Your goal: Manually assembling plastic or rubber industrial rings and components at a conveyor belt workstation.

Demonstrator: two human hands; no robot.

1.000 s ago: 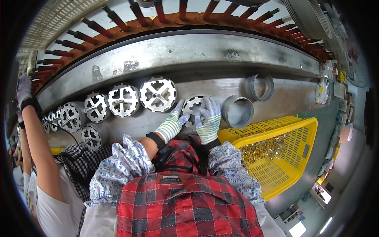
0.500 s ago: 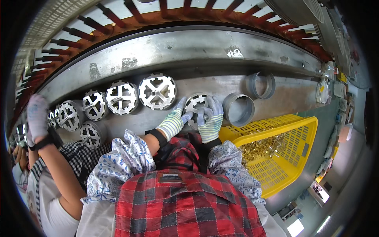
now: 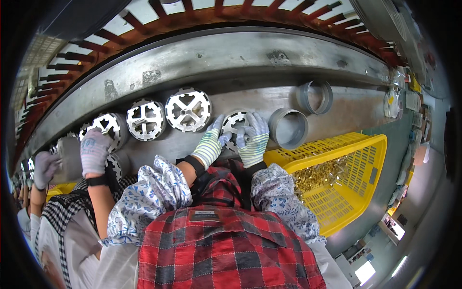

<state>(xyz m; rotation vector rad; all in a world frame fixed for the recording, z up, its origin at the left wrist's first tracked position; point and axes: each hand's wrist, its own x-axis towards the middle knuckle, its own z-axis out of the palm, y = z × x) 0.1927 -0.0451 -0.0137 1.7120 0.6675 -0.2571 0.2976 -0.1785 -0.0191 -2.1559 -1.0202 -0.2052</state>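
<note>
My left hand (image 3: 210,143), in a striped knit glove, curls round the left side of a round metal ring with a spoked, notched silver insert (image 3: 235,120). From the other side my right hand (image 3: 254,139), gloved alike, grips the same ring, with fingers bent over its top. Part of the insert is hidden under both hands. Just right of them lies a plain grey metal ring (image 3: 288,128), open through the middle. Another plain ring (image 3: 315,97) lies behind it. To the left a ring with a four-spoked insert (image 3: 188,110) faces up.
More rings with inserts (image 3: 146,120) run leftward along the metal bench (image 3: 250,98). A co-worker's gloved hands (image 3: 95,151) are over them. A yellow crate (image 3: 332,212) of small gold-coloured parts stands at right. Red-and-black rods (image 3: 192,6) line the far side.
The co-worker's gloved hand at the left has come inward over the row of rings, and a second one shows. My hands stay on the same ring.
</note>
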